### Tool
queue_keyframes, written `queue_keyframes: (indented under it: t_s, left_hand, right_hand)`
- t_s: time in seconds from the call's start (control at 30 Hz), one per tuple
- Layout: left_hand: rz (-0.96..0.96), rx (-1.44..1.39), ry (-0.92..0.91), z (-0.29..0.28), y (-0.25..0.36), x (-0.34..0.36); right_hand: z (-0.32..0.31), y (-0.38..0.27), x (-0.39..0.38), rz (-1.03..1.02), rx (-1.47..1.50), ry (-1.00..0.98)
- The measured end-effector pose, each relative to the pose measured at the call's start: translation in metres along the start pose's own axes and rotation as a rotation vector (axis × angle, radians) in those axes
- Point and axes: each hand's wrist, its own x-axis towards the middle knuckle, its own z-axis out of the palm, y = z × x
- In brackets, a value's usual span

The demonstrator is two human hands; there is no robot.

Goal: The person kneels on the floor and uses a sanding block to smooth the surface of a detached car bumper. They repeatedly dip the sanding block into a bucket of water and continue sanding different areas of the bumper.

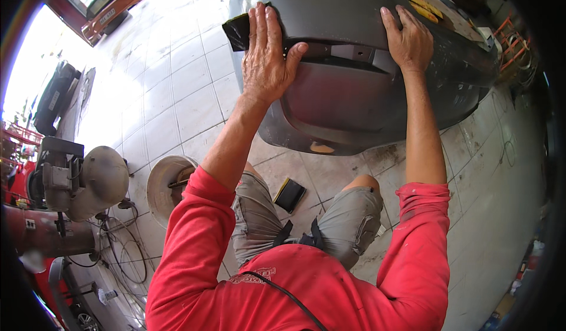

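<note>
A dark grey car panel (pixel 336 95) with a recessed middle and a light chipped patch fills the upper middle, in front of my knees. My left hand (pixel 263 56) lies flat on its upper left, fingers stretched over a black sheet or pad (pixel 234 34) that sticks out past the left edge; what is under the palm is hidden. My right hand (pixel 411 42) rests empty on the panel's upper right, fingers slightly bent and apart. Some yellow pieces (pixel 424 3) lie beyond it. A black-and-yellow flat pad (pixel 289 195) lies on the floor between my legs.
A white bucket (pixel 159 195) stands beside my left leg. A machine with a tank (pixel 53 236), coiled hoses and cables (pixel 127 254) crowd the left side. Other car parts (pixel 56 95) lie at the upper left. Orange metal stands (pixel 507 42) are at the right. The floor (pixel 159 95) is tiled.
</note>
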Motion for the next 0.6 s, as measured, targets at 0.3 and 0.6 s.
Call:
queue_keyframes:
  t_s: [0.3, 0.6]
  left_hand:
    - [0.007, 0.159, -0.148, 0.020, 0.030, -0.134]
    - [-0.120, 0.094, -0.221, 0.018, 0.041, -0.177]
  right_hand:
    - [0.009, 0.005, -0.003, -0.057, -0.045, 0.117]
    - [-0.016, -0.017, -0.005, 0.079, 0.152, 0.093]
